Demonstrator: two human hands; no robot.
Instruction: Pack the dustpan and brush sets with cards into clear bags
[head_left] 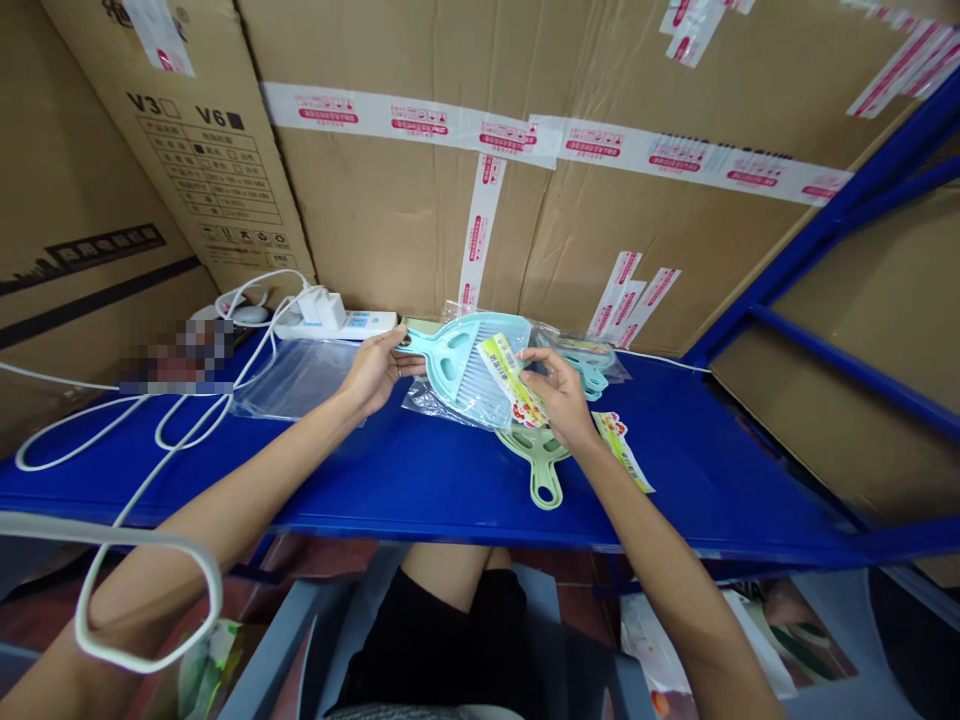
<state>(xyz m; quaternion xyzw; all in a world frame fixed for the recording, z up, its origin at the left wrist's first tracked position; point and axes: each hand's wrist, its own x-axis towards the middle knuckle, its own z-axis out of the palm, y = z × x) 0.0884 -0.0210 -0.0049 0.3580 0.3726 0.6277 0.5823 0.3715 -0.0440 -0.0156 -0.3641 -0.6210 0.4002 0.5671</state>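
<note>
My left hand (377,374) grips the handle end of a light blue dustpan (457,362) with a brush nested in it, held above the blue table. A yellow-green label card (513,380) with red print lies slanted over the bristles, its upper right side pinched in my right hand (556,393). Beneath the blue set, a green dustpan (545,462) rests on the table with its handle towards me. Just right of it is another label card (624,452). Behind my right hand, more light blue pieces (590,374) lie in clear plastic.
Clear plastic bags (296,378) lie on the table (442,490) left of centre. A white power strip (367,324) with plugs and looping white cables (187,440) is at the left. Cardboard (390,220) stands behind; a blue metal frame (825,230) rises at right.
</note>
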